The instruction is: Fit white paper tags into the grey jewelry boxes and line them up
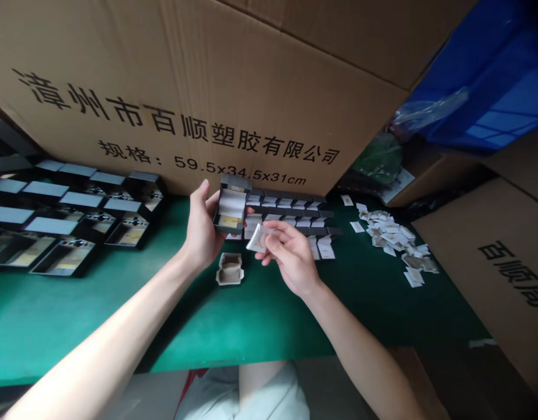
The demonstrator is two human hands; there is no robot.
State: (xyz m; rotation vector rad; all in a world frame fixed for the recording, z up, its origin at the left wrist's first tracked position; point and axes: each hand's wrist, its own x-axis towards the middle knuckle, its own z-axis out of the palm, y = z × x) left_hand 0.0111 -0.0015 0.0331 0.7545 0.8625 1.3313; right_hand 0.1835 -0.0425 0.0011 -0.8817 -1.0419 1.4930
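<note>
My left hand (203,230) holds a small open black box (232,204) upright, its fingers wrapped round the back. White and yellowish parts show inside it. Just right of the box, my right hand (290,251) pinches a small white folded piece (258,238) between thumb and fingers. Below my hands, an unfolded cardboard insert (230,270) lies on the green table (199,326). Behind my hands stand rows of black boxes with white flaps (304,221), partly hidden by my hands.
Several open black boxes (67,256) with pale lids fill the left side. A pile of small white pieces (394,236) lies at the right. A big printed carton (185,76) stands behind, another carton (492,280) at the right, and a blue bin (483,87) at the upper right.
</note>
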